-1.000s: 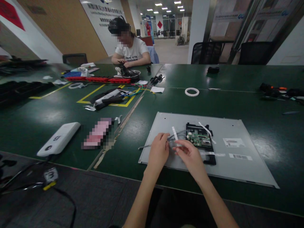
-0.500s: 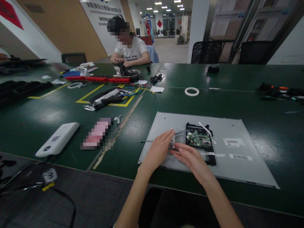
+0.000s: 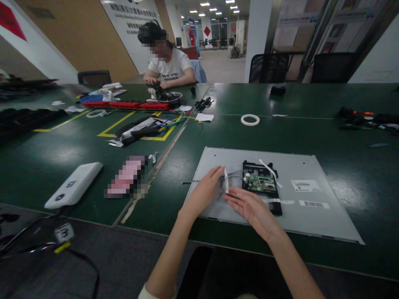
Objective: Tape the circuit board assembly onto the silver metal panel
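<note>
A grey metal panel (image 3: 299,166) lies flat on the green table. On it sits a black plastic frame (image 3: 277,209) carrying a green circuit board (image 3: 258,182). Thin dark cables (image 3: 234,173) run left from the board, beneath my hands. A short strip of white tape (image 3: 226,180) spans the gap between my fingertips, across the cables. My left hand (image 3: 205,187) has its fingers together at the strip's upper end; the thumb is hidden. At the lower end, my right hand (image 3: 249,204) pinches the strip, palm turned inward. More tape strips (image 3: 270,167) cross the frame.
A tape roll (image 3: 249,120) lies beyond the panel. To the left are a white power bank (image 3: 74,185) with a cable and a blurred-out pink phone-like object (image 3: 126,176). Black parts with wires (image 3: 140,129) lie farther back. A person (image 3: 170,66) sits across the table.
My hands have drawn slightly apart, and the tape strip between them shows more plainly. The view has shifted a little. Across the table, the person's hands have moved slightly.
</note>
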{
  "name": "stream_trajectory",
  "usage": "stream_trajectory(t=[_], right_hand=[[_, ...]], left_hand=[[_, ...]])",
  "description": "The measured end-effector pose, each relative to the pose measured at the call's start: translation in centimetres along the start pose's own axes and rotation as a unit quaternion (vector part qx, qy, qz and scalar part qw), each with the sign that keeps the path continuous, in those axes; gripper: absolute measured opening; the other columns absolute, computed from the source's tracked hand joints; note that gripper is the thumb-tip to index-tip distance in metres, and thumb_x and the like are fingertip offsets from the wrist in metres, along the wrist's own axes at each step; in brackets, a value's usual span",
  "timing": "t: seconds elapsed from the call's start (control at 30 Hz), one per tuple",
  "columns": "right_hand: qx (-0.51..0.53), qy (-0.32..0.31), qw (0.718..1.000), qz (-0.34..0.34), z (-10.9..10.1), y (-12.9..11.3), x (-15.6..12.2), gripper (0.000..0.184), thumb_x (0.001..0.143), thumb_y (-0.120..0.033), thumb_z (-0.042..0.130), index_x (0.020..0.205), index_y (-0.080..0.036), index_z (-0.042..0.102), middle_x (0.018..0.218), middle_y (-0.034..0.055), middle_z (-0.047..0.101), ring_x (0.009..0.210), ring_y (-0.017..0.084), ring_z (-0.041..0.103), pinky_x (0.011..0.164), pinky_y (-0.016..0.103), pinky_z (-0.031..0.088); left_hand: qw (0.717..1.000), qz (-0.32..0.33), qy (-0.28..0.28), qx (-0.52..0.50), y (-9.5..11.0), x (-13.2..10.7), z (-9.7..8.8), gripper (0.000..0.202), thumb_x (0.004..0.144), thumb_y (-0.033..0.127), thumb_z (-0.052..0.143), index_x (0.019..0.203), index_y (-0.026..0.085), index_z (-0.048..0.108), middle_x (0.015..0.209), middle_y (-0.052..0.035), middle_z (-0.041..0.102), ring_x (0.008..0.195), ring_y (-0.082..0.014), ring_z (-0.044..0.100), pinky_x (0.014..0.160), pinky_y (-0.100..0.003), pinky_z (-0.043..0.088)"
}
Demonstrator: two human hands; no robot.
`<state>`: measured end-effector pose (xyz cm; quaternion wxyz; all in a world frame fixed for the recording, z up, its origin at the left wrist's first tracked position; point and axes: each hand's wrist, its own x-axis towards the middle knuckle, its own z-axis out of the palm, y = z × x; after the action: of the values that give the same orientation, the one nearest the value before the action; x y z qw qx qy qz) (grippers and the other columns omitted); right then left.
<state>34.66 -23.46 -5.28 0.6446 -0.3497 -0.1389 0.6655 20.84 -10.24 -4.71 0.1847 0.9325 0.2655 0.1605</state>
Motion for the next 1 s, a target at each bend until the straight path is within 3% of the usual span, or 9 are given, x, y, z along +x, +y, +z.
stream_trajectory(t=[0.33, 0.47, 0.67, 0.83, 1.0], right_hand=[[0.065, 0.029, 0.997, -0.022, 0.3, 0.4, -0.1, 0.04, 0.066, -0.03, 0.079, 0.099, -0.011, 0.068, 0.114, 0.0133, 0.059, 0.112, 0.028, 0.053, 0.106, 0.041, 0.033], [0.074, 0.032, 0.997, -0.014, 0.2, 0.2, 0.1, 0.04, 0.064, -0.03, 0.079, 0.096, -0.008, 0.068, 0.111, 0.0151, 0.06, 0.111, 0.029, 0.053, 0.108, 0.041, 0.032], [0.097, 0.011, 0.995, 0.02, 0.3, -0.5, 0.1, 0.037, 0.07, -0.026, 0.073, 0.098, -0.003, 0.065, 0.113, 0.0188, 0.058, 0.112, 0.028, 0.052, 0.108, 0.037, 0.035], [0.154, -0.02, 0.986, 0.057, 0.2, -1.0, -0.2, 0.033, 0.08, -0.021, 0.058, 0.103, 0.002, 0.061, 0.117, 0.0213, 0.055, 0.115, 0.026, 0.05, 0.109, 0.034, 0.033], [0.171, -0.044, 0.982, 0.067, -0.2, -0.7, -0.5, 0.035, 0.083, -0.022, 0.054, 0.107, 0.002, 0.059, 0.117, 0.0205, 0.055, 0.117, 0.025, 0.049, 0.111, 0.034, 0.03]], left_hand=[[0.997, 0.058, -0.022, -0.041, -0.5, 0.9, -0.1, 0.075, 0.071, -0.009, 0.03, 0.138, 0.025, 0.034, 0.147, -0.0051, 0.034, 0.135, -0.017, 0.033, 0.111, -0.042, 0.03], [0.994, 0.082, -0.039, -0.066, -1.2, 0.7, 0.3, 0.077, 0.071, -0.009, 0.029, 0.138, 0.027, 0.036, 0.144, -0.0028, 0.04, 0.132, -0.0145, 0.038, 0.11, -0.042, 0.032], [0.997, 0.065, -0.03, -0.04, -1.1, 0.9, 0.3, 0.062, 0.078, -0.003, 0.033, 0.133, 0.023, 0.044, 0.138, -0.0046, 0.049, 0.129, -0.0159, 0.042, 0.109, -0.042, 0.034], [1.0, -0.005, 0.021, -0.023, 0.1, 1.3, 0.9, 0.039, 0.091, 0.017, 0.037, 0.127, 0.023, 0.052, 0.129, -0.0042, 0.057, 0.124, -0.0176, 0.049, 0.106, -0.043, 0.036], [0.998, -0.029, 0.06, 0.003, 0.2, 1.6, 2.1, 0.036, 0.088, 0.025, 0.051, 0.123, 0.02, 0.054, 0.121, -0.0082, 0.062, 0.114, -0.0217, 0.056, 0.098, -0.041, 0.044]])
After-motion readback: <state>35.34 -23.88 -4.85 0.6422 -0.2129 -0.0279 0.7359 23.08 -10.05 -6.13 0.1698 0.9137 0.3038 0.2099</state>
